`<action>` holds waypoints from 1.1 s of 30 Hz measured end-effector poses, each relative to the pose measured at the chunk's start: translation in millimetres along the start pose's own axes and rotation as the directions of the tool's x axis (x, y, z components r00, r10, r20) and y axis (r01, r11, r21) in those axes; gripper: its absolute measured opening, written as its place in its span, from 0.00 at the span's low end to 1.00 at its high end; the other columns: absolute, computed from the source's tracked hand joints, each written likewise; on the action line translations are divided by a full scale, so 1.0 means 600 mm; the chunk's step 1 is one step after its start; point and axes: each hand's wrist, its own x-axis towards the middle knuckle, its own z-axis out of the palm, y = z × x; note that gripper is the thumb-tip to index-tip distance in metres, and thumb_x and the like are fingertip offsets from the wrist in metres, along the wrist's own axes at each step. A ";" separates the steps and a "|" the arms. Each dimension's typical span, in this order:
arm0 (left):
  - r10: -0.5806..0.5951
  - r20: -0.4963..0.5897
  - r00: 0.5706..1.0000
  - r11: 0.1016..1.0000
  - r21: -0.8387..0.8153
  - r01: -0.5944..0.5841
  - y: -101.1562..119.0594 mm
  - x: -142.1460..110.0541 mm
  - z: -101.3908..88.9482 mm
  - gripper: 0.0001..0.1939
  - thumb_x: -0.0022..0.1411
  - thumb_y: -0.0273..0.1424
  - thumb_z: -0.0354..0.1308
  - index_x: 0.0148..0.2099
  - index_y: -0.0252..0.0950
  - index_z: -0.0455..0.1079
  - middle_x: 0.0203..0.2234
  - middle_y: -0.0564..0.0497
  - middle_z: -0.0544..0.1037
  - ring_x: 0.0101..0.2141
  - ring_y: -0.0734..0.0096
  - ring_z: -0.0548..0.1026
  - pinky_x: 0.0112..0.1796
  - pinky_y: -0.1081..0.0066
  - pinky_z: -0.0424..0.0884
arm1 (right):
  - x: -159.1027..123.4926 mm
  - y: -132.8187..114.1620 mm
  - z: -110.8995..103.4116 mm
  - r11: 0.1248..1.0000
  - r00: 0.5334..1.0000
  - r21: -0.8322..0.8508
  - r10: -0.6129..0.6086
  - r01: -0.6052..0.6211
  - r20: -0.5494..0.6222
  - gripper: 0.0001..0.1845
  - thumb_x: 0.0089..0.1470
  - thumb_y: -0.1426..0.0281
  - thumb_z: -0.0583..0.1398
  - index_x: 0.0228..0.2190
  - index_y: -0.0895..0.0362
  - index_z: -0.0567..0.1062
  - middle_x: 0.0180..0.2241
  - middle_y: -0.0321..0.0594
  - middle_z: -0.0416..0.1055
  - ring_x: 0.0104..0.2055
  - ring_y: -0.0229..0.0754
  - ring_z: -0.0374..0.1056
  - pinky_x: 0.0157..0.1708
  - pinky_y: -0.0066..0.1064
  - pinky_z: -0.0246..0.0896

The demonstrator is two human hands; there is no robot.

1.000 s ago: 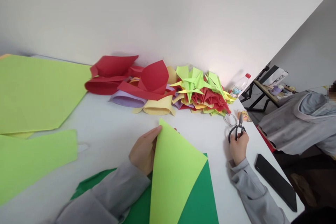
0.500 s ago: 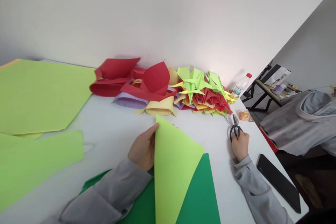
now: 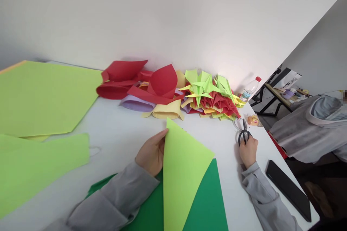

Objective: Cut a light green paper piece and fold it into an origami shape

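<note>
My left hand [image 3: 151, 152] is closed on the left edge of a light green sheet of paper [image 3: 184, 173], near its pointed top. The sheet is folded or bent into a tall triangular shape, and its lower end runs out of view. Beneath it lies a dark green sheet [image 3: 211, 195], partly covered by my left forearm. Over to the right, my right hand [image 3: 248, 151] grips a pair of scissors [image 3: 244, 134] with black handles, low over the white table. The blades point away from me, toward the paper pile.
Light green sheets [image 3: 48, 97] and a cut piece [image 3: 54, 155] lie at left. Red curled paper [image 3: 164, 81] and folded paper stars [image 3: 202, 86] are heaped along the wall. A bottle [image 3: 249, 89], wrapped snack [image 3: 253, 120] and black phone-like slab [image 3: 288, 189] sit at right, near another person [image 3: 300, 130].
The view has turned slightly left, so most things appear a little farther right. Both hands keep their holds, with only a small shift of the scissors.
</note>
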 end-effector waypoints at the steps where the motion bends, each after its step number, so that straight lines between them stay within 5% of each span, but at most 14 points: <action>1: -0.002 0.002 1.000 1.000 -0.003 0.002 0.000 0.001 -0.001 0.16 0.66 0.24 0.45 0.52 0.25 0.69 0.27 0.44 0.82 0.27 0.63 0.81 0.31 0.68 0.79 | -0.001 -0.001 0.001 1.000 1.000 0.001 -0.004 0.004 -0.003 0.20 0.45 0.74 0.51 0.40 0.68 0.70 0.36 0.58 0.68 0.45 0.56 0.62 0.48 0.44 0.55; 10: -0.040 0.033 0.999 0.999 -0.011 0.040 -0.003 0.009 -0.009 0.17 0.68 0.24 0.43 0.52 0.24 0.68 0.25 0.45 0.81 0.24 0.65 0.80 0.26 0.69 0.79 | -0.011 -0.046 -0.029 0.999 0.997 0.024 -0.034 0.035 -0.071 0.21 0.49 0.69 0.54 0.45 0.65 0.68 0.48 0.61 0.63 0.53 0.60 0.58 0.53 0.54 0.50; 12: -0.069 0.057 0.996 0.997 -0.015 0.070 -0.005 0.009 -0.007 0.17 0.68 0.25 0.43 0.53 0.24 0.67 0.27 0.43 0.82 0.26 0.63 0.81 0.28 0.68 0.79 | -0.030 -0.078 -0.046 0.962 0.984 0.214 -0.160 0.172 -0.074 0.20 0.53 0.65 0.54 0.45 0.63 0.68 0.48 0.58 0.63 0.53 0.56 0.58 0.53 0.52 0.51; 14: -0.082 0.070 0.994 0.996 -0.017 0.084 -0.006 0.008 -0.004 0.17 0.68 0.26 0.43 0.52 0.24 0.68 0.28 0.43 0.82 0.28 0.63 0.81 0.30 0.68 0.79 | -0.062 -0.117 -0.060 0.854 0.963 0.489 -0.254 0.177 0.095 0.17 0.56 0.61 0.55 0.43 0.59 0.70 0.43 0.51 0.67 0.48 0.50 0.63 0.50 0.45 0.58; 16: -0.101 0.073 0.992 0.994 -0.019 0.103 -0.005 0.006 -0.002 0.16 0.68 0.26 0.43 0.49 0.24 0.69 0.29 0.43 0.82 0.29 0.63 0.81 0.31 0.68 0.79 | -0.100 -0.155 -0.068 0.697 0.867 0.713 -0.307 -0.075 0.392 0.19 0.57 0.59 0.55 0.47 0.55 0.69 0.42 0.46 0.70 0.44 0.45 0.67 0.44 0.39 0.63; 19: -0.140 0.093 0.986 0.989 -0.037 0.144 -0.001 0.005 -0.003 0.16 0.69 0.27 0.43 0.44 0.25 0.71 0.29 0.43 0.82 0.29 0.64 0.81 0.32 0.69 0.79 | -0.142 -0.195 -0.072 0.472 0.659 0.710 -0.304 -0.523 0.688 0.21 0.53 0.57 0.60 0.46 0.55 0.72 0.36 0.41 0.73 0.32 0.39 0.69 0.33 0.31 0.66; 20: -0.146 0.108 0.983 0.987 -0.044 0.152 0.000 0.005 -0.004 0.17 0.69 0.28 0.42 0.43 0.26 0.71 0.29 0.43 0.82 0.29 0.65 0.81 0.32 0.68 0.79 | -0.148 -0.201 -0.073 0.421 0.582 0.661 -0.316 -0.622 0.749 0.20 0.53 0.55 0.60 0.41 0.57 0.74 0.29 0.39 0.73 0.25 0.36 0.67 0.25 0.28 0.64; 22: -0.131 0.122 0.984 0.989 -0.054 0.138 0.002 0.007 -0.006 0.16 0.69 0.27 0.42 0.42 0.26 0.71 0.29 0.43 0.82 0.29 0.65 0.81 0.32 0.68 0.79 | -0.150 -0.207 -0.075 0.322 0.534 0.616 -0.313 -0.719 0.786 0.20 0.51 0.54 0.62 0.34 0.59 0.77 0.21 0.36 0.71 0.18 0.33 0.63 0.18 0.24 0.60; 26: -0.097 0.091 0.991 0.994 -0.043 0.102 0.002 0.012 -0.009 0.15 0.69 0.27 0.42 0.42 0.28 0.70 0.25 0.46 0.81 0.26 0.66 0.80 0.30 0.68 0.78 | -0.139 -0.202 -0.077 0.230 0.557 0.617 -0.278 -0.753 0.783 0.21 0.47 0.53 0.64 0.25 0.60 0.74 0.17 0.36 0.70 0.16 0.33 0.64 0.14 0.22 0.58; 30: -0.078 0.066 0.995 0.996 -0.032 0.080 0.001 0.011 -0.006 0.15 0.69 0.27 0.42 0.42 0.28 0.70 0.25 0.46 0.81 0.25 0.66 0.80 0.29 0.69 0.78 | -0.138 -0.195 -0.071 0.266 0.556 0.620 -0.279 -0.739 0.783 0.19 0.45 0.56 0.66 0.24 0.60 0.74 0.16 0.35 0.70 0.16 0.33 0.64 0.14 0.21 0.56; 33: -0.040 0.099 0.994 0.999 0.009 0.040 -0.004 0.010 -0.003 0.14 0.68 0.27 0.43 0.43 0.28 0.70 0.29 0.44 0.81 0.28 0.63 0.80 0.31 0.67 0.78 | -0.139 -0.191 -0.070 0.318 0.671 0.707 -0.235 -0.631 0.704 0.16 0.46 0.60 0.66 0.23 0.60 0.73 0.15 0.33 0.68 0.15 0.31 0.62 0.15 0.21 0.54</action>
